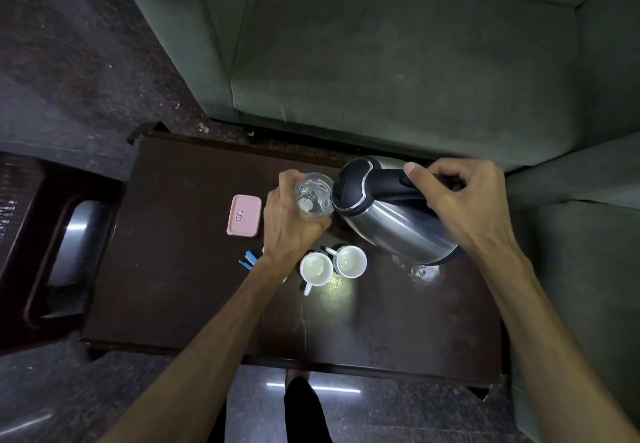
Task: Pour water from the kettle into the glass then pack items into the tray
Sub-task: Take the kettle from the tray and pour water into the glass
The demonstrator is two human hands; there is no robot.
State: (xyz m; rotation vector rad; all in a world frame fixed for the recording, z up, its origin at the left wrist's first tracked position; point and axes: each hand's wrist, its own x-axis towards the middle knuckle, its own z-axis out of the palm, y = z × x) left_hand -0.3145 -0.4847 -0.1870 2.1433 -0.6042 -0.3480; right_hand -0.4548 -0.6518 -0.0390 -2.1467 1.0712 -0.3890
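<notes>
The kettle [391,214] is gripped by the right hand [464,200], tipped with its spout toward nine o'clock, touching the glass [313,196] clasped in the left hand [291,220] above the surface [180,269].

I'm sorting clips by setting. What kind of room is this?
Probably a lounge or hotel-room sitting area: a green sofa, a low dark wooden table, and a tea set-up with a kettle and white cups.
</notes>
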